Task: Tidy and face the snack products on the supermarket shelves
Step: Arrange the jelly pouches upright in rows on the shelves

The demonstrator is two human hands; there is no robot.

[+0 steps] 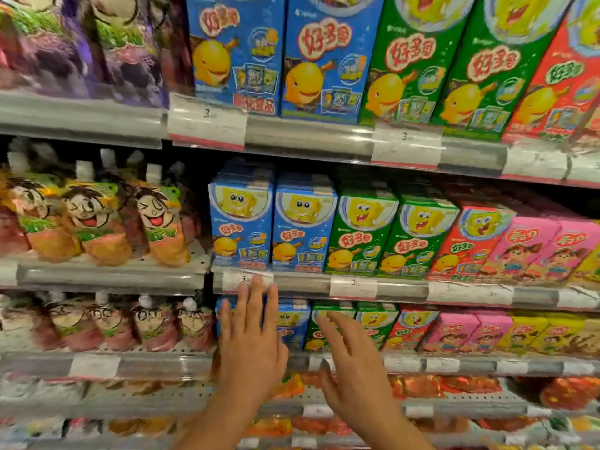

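Observation:
My left hand (251, 345) is raised with fingers spread in front of the blue snack boxes (292, 323) on the third shelf down, its fingertips overlapping the shelf rail above. My right hand (352, 365) is open beside it, in front of the green snack boxes (376, 319) on the same shelf. Neither hand holds anything. On the shelf above stand upright blue boxes (272, 222), green boxes (389, 235), a red box (467, 245) and pink boxes (545, 248). The picture is blurred.
Spouted jelly pouches (91, 216) fill the shelves at left. Large blue, green and red boxes (324, 60) line the top shelf. Price tags (354, 285) hang on the shelf rails. Orange and red bags (438, 386) lie on the lower shelves.

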